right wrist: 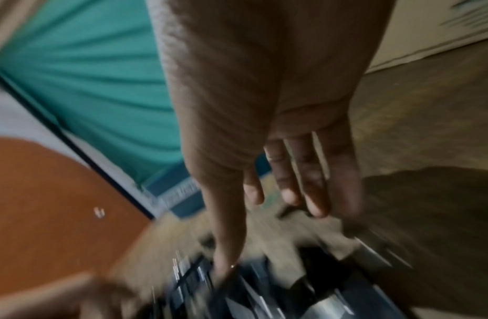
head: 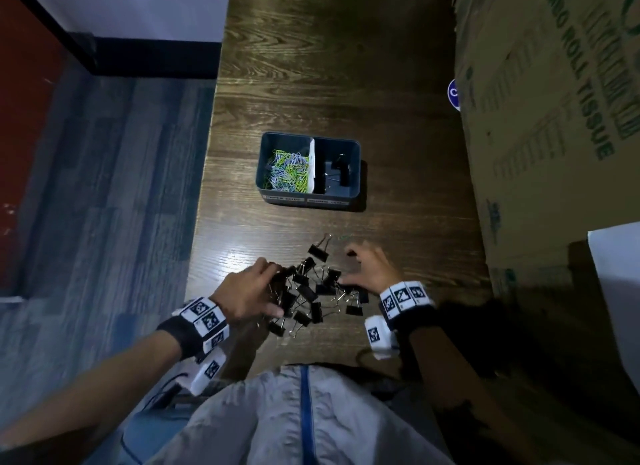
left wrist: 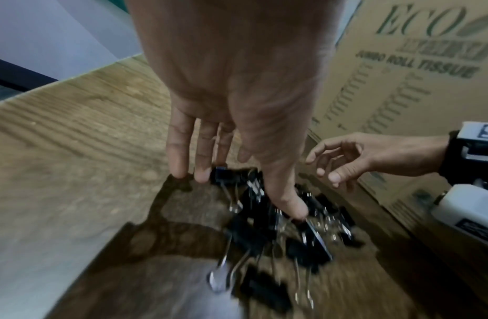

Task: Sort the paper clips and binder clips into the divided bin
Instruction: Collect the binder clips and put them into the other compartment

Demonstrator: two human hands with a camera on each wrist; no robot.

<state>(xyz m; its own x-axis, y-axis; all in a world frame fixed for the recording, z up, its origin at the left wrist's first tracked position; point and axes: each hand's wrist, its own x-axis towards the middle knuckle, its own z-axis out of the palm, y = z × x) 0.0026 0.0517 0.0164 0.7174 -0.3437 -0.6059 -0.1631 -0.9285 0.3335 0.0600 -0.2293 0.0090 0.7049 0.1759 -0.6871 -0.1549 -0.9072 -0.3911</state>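
Black binder clips (head: 308, 293) with silver wire handles, heaped between both hands

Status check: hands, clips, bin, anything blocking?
Left hand and right hand open, flanking binder clip pile. Divided bin: paper clips left, few binder clips right. Path to bin clear.

Cardboard box (left wrist: 417, 90) at right: green print reads "ECO", below it "JUMBO ROLL TISSUE". Bin (head: 309, 201) front labels too blurred to read. Blue round sticker (head: 453, 93) shows "C".
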